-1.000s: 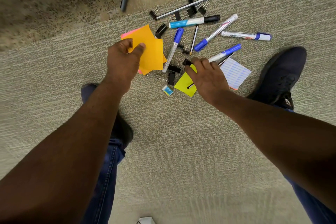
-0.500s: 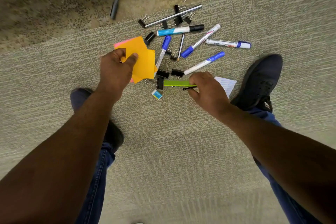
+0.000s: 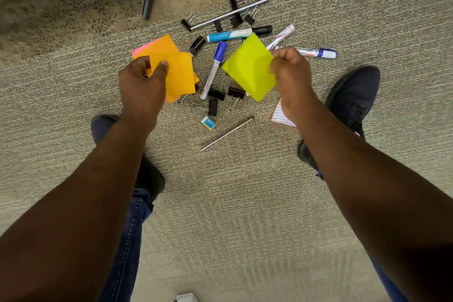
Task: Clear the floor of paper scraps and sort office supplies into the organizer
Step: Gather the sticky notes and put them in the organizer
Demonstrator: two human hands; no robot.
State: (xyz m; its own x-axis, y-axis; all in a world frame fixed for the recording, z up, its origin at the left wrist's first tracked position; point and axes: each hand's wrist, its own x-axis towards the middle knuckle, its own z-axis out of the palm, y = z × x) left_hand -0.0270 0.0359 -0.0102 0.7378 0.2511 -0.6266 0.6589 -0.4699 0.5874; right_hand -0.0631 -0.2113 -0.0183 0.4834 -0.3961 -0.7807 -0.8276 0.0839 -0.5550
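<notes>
I'm seeing left hand gripping orange notes mid-left, right hand pinching one yellow note centre; four markers lying between.

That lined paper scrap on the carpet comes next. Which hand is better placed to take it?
Right, probably. The right hand is directly above the lined scrap, though it is holding the yellow note. The left hand is across the pile, gripping orange notes.

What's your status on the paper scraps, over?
Left hand shut on orange notes. Right hand shut on yellow-green note, clear of floor. Lined paper still on carpet. Markers, binder clips unsorted.
</notes>
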